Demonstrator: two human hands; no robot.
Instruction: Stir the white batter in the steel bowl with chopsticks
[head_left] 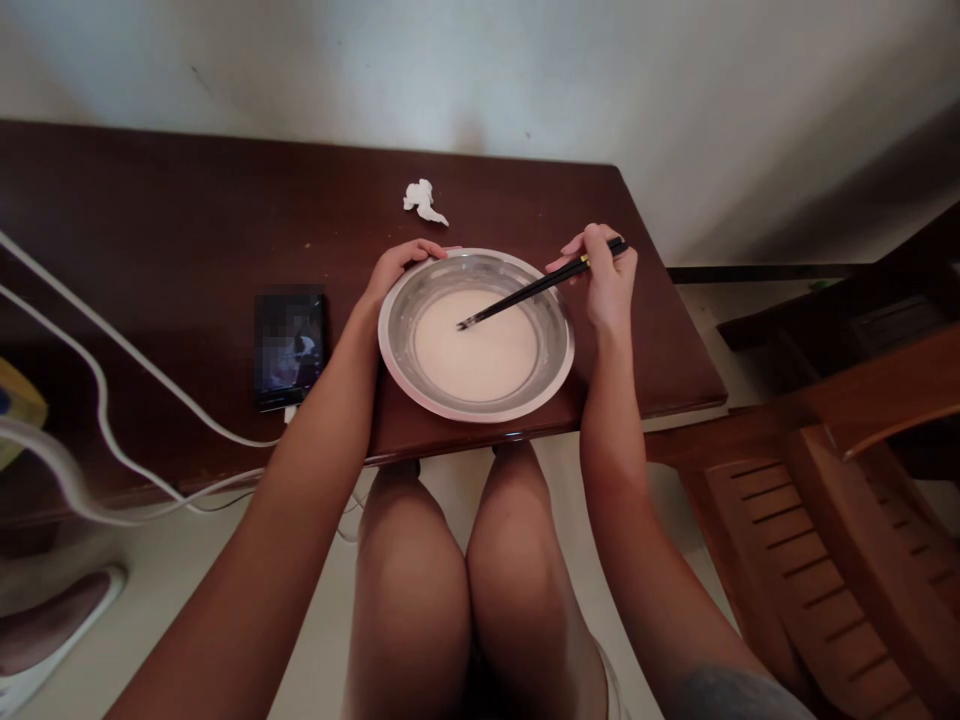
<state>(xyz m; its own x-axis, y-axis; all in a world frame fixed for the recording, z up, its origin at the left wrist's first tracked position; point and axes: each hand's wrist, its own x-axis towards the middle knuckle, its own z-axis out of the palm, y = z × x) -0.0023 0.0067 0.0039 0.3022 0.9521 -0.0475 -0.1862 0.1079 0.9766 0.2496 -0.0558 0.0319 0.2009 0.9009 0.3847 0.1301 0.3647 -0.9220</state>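
Observation:
A wide metal bowl (551, 368) of pale, milky liquid (480, 360) sits near the front edge of the dark wooden table. My left hand (405, 262) is curled round the bowl's far left rim, its fingers partly hidden behind the metal. Between the fingers of my right hand (604, 275) is a pair of black chopsticks (536, 287), held slanting down to the left across the bowl's right rim. Their wet, whitish tips are over the middle of the liquid; whether they touch its surface I cannot tell.
A crumpled white tissue (424, 201) lies behind the bowl. To the left, a phone (291, 350) is plugged into a white cable (202, 415). The wall (420, 80) borders the table (187, 220) at the back, and a slatted wooden chair (795, 540) stands at right.

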